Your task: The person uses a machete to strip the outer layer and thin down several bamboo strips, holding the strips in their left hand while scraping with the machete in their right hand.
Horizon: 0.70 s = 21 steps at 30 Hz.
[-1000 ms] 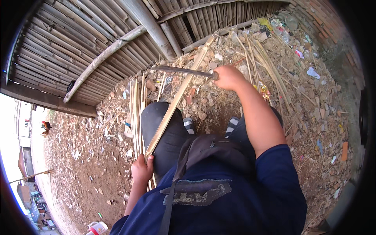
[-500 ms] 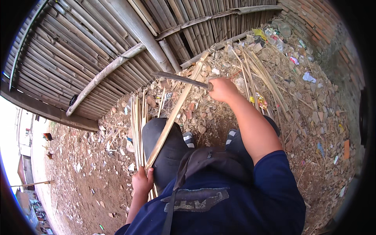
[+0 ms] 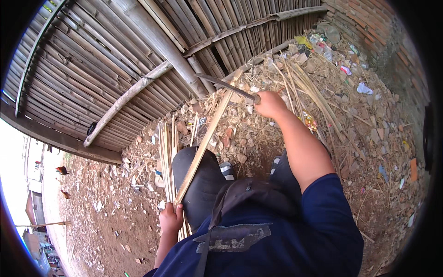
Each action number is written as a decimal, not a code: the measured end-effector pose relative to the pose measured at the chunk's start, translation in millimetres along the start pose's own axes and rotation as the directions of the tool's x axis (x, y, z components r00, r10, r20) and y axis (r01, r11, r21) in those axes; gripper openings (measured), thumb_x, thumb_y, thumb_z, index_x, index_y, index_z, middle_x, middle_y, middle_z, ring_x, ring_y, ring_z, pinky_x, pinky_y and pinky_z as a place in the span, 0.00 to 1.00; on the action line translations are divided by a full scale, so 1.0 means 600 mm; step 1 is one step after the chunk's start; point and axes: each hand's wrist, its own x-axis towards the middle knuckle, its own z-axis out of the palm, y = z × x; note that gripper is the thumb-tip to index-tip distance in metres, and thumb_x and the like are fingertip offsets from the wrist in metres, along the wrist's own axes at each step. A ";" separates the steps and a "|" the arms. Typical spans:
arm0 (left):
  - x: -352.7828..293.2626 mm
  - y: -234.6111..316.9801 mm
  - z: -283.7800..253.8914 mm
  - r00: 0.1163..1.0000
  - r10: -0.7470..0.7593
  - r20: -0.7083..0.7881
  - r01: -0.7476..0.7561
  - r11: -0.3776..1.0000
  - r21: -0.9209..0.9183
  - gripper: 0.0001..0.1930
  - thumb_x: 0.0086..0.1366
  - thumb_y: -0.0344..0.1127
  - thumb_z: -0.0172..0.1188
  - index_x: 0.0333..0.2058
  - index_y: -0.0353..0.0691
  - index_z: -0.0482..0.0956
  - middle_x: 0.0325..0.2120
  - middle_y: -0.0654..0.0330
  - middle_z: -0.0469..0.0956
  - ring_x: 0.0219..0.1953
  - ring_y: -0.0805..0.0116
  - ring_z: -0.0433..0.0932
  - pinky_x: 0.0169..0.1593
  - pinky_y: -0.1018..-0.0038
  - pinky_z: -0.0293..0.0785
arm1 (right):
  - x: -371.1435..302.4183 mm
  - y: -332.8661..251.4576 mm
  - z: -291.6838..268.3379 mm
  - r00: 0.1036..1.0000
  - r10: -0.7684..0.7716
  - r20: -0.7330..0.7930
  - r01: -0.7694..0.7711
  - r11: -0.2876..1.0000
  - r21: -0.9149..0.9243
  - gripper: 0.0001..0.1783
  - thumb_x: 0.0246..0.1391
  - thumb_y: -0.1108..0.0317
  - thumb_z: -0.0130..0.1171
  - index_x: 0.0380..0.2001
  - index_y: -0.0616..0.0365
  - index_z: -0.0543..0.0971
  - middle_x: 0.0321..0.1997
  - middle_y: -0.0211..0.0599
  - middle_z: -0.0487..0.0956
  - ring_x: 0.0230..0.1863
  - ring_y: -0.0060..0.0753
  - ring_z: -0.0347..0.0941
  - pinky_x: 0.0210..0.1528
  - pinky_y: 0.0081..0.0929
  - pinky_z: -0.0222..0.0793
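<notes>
Apparently bamboo, the flat strip (image 3: 207,138)

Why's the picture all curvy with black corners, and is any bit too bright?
Head view, upper part: the wide fisheye lens bends the bamboo wall and leaves corners black; head view, left edge: a patch is washed out white; head view, middle: the bamboo strip and knife look fairly clear.

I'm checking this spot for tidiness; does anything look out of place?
Yes: litter lies beyond the right hand, toward the brick wall, including a yellow scrap and a crumpled white scrap. Their bright colours look odd among the stones and dry stalks.
</notes>
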 end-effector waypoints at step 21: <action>-0.086 -0.092 -0.032 0.998 -0.062 -0.002 0.062 0.998 -0.029 0.23 0.71 0.52 0.54 0.24 0.38 0.68 0.14 0.45 0.71 0.20 0.36 0.75 0.25 0.48 0.68 | 0.009 0.002 0.011 0.983 0.180 0.042 -0.185 0.960 0.209 0.18 0.53 0.56 0.65 0.43 0.54 0.83 0.43 0.48 0.84 0.45 0.53 0.81 0.49 0.45 0.76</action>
